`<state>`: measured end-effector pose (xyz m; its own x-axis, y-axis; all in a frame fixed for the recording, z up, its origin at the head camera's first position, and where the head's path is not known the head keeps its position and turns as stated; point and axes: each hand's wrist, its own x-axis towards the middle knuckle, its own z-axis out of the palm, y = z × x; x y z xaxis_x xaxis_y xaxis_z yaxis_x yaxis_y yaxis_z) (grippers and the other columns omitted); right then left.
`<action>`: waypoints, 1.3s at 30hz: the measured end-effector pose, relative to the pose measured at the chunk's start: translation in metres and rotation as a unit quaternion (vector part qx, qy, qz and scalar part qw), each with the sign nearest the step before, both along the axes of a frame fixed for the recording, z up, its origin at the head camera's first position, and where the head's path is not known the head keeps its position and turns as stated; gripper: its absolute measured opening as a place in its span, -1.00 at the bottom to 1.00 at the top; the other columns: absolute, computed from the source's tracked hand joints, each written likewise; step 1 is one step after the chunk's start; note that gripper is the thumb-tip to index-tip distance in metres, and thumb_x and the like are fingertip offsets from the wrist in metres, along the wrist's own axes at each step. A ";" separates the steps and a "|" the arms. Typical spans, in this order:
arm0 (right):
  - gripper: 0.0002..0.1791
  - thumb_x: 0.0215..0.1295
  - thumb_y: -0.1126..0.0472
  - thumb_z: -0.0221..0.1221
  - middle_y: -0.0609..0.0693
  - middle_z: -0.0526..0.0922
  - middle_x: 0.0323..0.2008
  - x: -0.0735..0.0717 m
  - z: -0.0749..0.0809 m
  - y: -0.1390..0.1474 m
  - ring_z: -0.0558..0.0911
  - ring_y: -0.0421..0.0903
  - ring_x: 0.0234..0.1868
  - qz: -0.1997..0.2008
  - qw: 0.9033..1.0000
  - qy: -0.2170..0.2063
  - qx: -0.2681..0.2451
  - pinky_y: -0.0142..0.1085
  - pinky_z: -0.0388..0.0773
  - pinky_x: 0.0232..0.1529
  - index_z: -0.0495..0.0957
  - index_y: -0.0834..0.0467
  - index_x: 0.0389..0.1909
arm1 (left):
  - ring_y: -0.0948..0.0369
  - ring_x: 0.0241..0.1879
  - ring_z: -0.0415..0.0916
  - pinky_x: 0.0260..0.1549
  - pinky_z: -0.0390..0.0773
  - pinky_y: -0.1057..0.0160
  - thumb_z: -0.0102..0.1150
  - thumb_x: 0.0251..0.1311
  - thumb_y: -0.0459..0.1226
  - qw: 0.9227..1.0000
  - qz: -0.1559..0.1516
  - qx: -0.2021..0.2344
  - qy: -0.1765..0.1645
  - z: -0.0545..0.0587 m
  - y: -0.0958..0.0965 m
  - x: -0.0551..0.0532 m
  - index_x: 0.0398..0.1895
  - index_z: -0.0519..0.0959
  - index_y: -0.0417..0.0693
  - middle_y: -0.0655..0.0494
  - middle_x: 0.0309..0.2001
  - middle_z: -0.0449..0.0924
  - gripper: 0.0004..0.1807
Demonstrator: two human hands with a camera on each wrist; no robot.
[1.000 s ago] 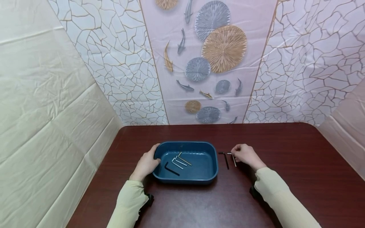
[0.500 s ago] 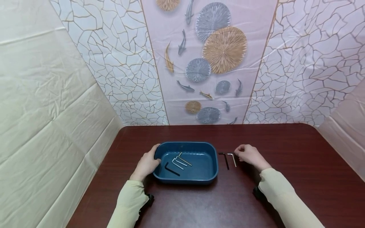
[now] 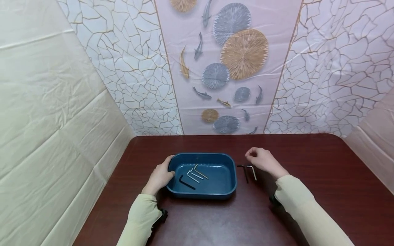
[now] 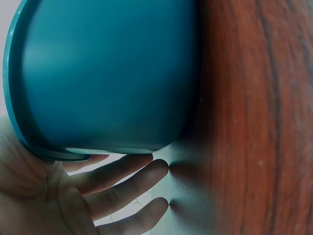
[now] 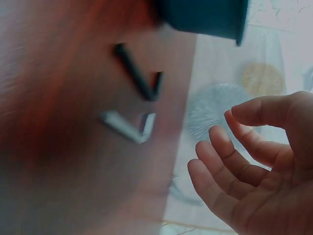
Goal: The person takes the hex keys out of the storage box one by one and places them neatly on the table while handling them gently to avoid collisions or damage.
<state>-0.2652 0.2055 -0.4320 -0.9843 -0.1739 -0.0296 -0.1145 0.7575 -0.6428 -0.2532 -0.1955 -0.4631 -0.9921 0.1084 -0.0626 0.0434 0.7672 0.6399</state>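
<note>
A blue rectangular tray (image 3: 212,195) stands on the table, and my left hand (image 3: 158,179) grips its left side. The thumb lies over the rim and the fingers (image 4: 129,183) are outside along the wall. Several hex keys lie in the tray: a black hex key (image 3: 186,184), two silver hex keys (image 3: 194,178) side by side, and a gold-coloured hex key (image 3: 201,173). Right of the tray, another black hex key (image 5: 134,71) and a silver hex key (image 5: 124,128) lie on the table. Just above these two is my right hand (image 3: 263,160), thumb and index fingertips close together, holding nothing.
The dark red-brown table (image 3: 197,222) extends around the tray. Behind it hangs a patterned cloth (image 3: 215,102) with fish and round motifs. A pale cloth wall (image 3: 61,136) borders the left side.
My right hand was at the silver hex key on the table, drew away to the right, then rose and moved left over the two keys. The left hand has stayed on the tray.
</note>
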 end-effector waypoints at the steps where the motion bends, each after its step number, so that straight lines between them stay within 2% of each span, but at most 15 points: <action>1: -0.74 0.46 0.17 0.10 0.18 0.66 -0.05 -0.001 0.004 -0.003 0.59 0.04 -0.15 0.002 1.000 0.001 -0.002 -0.06 0.51 -0.12 0.61 0.24 -0.01 | 0.07 -0.39 0.54 -0.41 0.48 0.11 0.14 0.29 -0.36 1.000 0.000 -0.001 0.001 0.000 0.000 0.000 0.54 0.21 0.05 -0.23 0.10 0.61 -0.26; 7: -0.74 0.49 0.14 0.10 0.16 0.64 -0.02 -0.010 0.023 -0.022 0.60 0.05 -0.09 0.014 1.000 0.002 -0.011 -0.02 0.52 -0.06 0.59 0.20 0.01 | 0.06 -0.39 0.54 -0.40 0.48 0.10 0.14 0.29 -0.36 1.000 0.001 0.004 0.003 0.000 0.000 0.000 0.54 0.22 0.06 -0.20 0.08 0.62 -0.27; 14: -0.75 0.50 0.11 0.10 0.13 0.65 -0.04 -0.018 0.034 -0.052 0.60 0.03 -0.09 0.046 0.999 0.004 -0.019 -0.02 0.52 -0.05 0.61 0.18 -0.02 | 0.08 -0.47 0.52 -0.46 0.45 0.12 0.13 0.29 -0.37 1.000 -0.003 0.004 0.000 -0.001 -0.002 -0.001 0.55 0.20 0.04 -0.20 0.01 0.64 -0.26; 21: -0.74 0.50 0.10 0.10 0.10 0.66 -0.04 -0.030 0.047 -0.079 0.61 -0.01 -0.14 0.074 0.997 0.009 -0.011 -0.06 0.52 -0.06 0.61 0.16 -0.01 | 0.08 -0.51 0.53 -0.47 0.46 0.13 0.12 0.29 -0.37 1.000 -0.010 0.007 -0.001 -0.002 -0.002 -0.002 0.55 0.20 0.04 -0.24 0.08 0.61 -0.26; 25: -0.74 0.49 0.11 0.10 0.10 0.67 -0.05 -0.033 0.056 -0.098 0.61 -0.02 -0.17 0.090 0.996 0.008 -0.015 -0.08 0.53 -0.09 0.61 0.17 0.01 | 0.08 -0.43 0.55 -0.42 0.49 0.12 0.12 0.28 -0.37 1.000 -0.010 0.004 0.008 -0.001 -0.003 -0.002 0.53 0.22 0.05 -0.23 0.10 0.61 -0.27; 34: -0.78 0.47 0.16 0.13 0.06 0.69 -0.18 -0.039 0.060 -0.133 0.58 -0.07 -0.34 0.119 0.993 0.011 -0.004 -0.17 0.54 -0.20 0.64 0.20 -0.05 | 0.06 -0.37 0.56 -0.37 0.51 0.09 0.14 0.27 -0.37 1.000 -0.005 -0.004 0.018 0.000 -0.003 -0.002 0.51 0.25 0.07 -0.21 0.11 0.61 -0.28; 39: -0.82 0.46 0.18 0.14 0.00 0.67 -0.32 -0.041 0.055 -0.145 0.56 -0.10 -0.41 0.142 0.990 0.017 0.011 -0.21 0.51 -0.27 0.65 0.18 -0.12 | 0.05 -0.34 0.56 -0.36 0.51 0.08 0.14 0.27 -0.37 1.000 -0.006 -0.005 0.014 0.000 -0.002 -0.002 0.51 0.25 0.08 -0.21 0.12 0.61 -0.28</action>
